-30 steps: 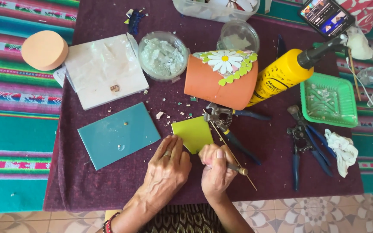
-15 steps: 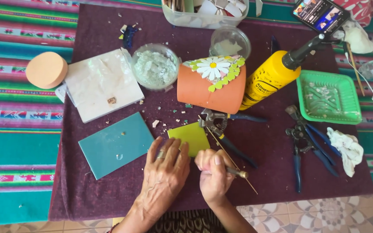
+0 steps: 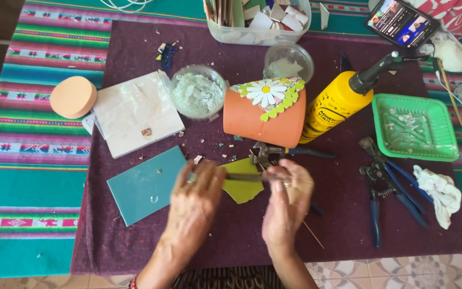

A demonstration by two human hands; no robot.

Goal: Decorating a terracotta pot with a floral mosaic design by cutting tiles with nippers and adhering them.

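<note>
Both hands are pinching a thin tile strip, left hand (image 3: 194,195) and right hand (image 3: 287,200) gripping opposite ends above the lime-green tile (image 3: 240,187) for even leverage.

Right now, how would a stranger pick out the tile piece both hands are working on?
On the purple cloth, look just below the orange flowerpot with the daisy. Between the left hand and right hand lies a yellow-green tile piece, smaller and irregular, unlike the big rectangular teal tile beside it.

Both hands, left hand (image 3: 193,200) and right hand (image 3: 287,206), now raised over the yellow-green tile (image 3: 241,182), gripping a thin tool (image 3: 236,176) crosswise, previously lower.
</note>
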